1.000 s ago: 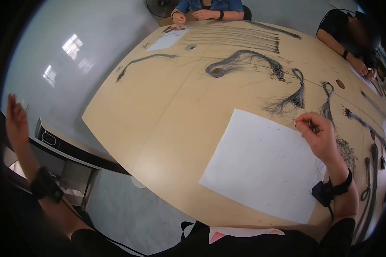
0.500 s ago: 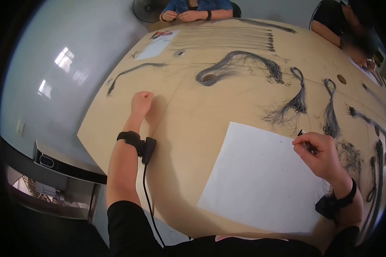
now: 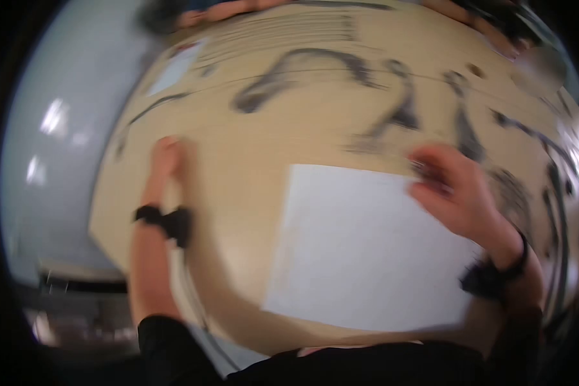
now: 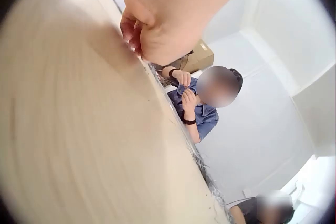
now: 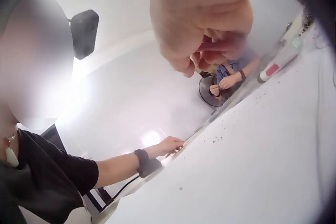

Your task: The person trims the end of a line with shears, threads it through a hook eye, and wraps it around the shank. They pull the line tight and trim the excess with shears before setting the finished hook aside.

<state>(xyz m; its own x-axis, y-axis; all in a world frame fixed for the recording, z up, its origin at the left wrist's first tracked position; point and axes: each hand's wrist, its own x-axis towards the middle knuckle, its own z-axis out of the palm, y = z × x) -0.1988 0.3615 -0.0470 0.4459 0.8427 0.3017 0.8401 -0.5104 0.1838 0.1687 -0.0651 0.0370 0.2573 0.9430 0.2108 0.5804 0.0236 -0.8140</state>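
Note:
Low over the left half of the table (image 3: 238, 167), my left hand (image 3: 166, 154) has its fingers curled and fingertips together. In the left wrist view those fingertips come down right at the tabletop; what they pinch is too small and blurred to make out. My right hand (image 3: 453, 190) hovers over the upper right corner of a large white paper sheet (image 3: 354, 251). Its fingers curl round a small dark metal tool (image 3: 421, 168), mostly hidden in the palm. Beyond it lie two looped bundles of grey line with hooks, one left (image 3: 405, 109) and one right (image 3: 466, 128).
A long grey bundle (image 3: 264, 90) arcs across the middle, and a row of straight lines (image 3: 289, 29) lies behind it. A thin bundle (image 3: 157, 106) and a white card (image 3: 174, 67) are at the left. More bundles (image 3: 537, 135) lie right. A person (image 4: 205, 121) sits across the table.
My left hand swung in from far left, beyond the table edge, to low over the tabletop, its fingers now curled. The right hand keeps its tool near the paper. The head view has shifted.

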